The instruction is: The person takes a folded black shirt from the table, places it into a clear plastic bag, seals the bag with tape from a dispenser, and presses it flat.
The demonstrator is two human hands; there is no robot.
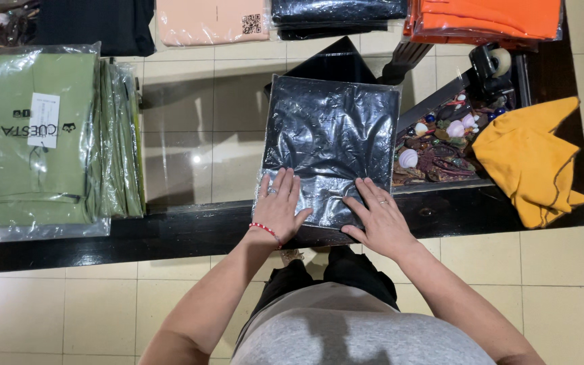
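A black folded garment in a shiny clear plastic bag [332,135] lies flat on the glass-topped table [190,149]. My left hand [278,206] rests palm down on the bag's near left corner, fingers spread, a ring on one finger and a red bead bracelet at the wrist. My right hand [378,220] presses flat on the near right part of the bag, also with a ring. Both hands lie on top of the bag without gripping it.
A stack of green bagged garments [35,142] fills the table's left side. A crumpled yellow cloth [532,162] lies at the right, beside shells and beads [437,145] under the glass. Peach [207,20], black [336,13] and orange [484,17] bagged garments line the far edge, near a tape dispenser [491,64].
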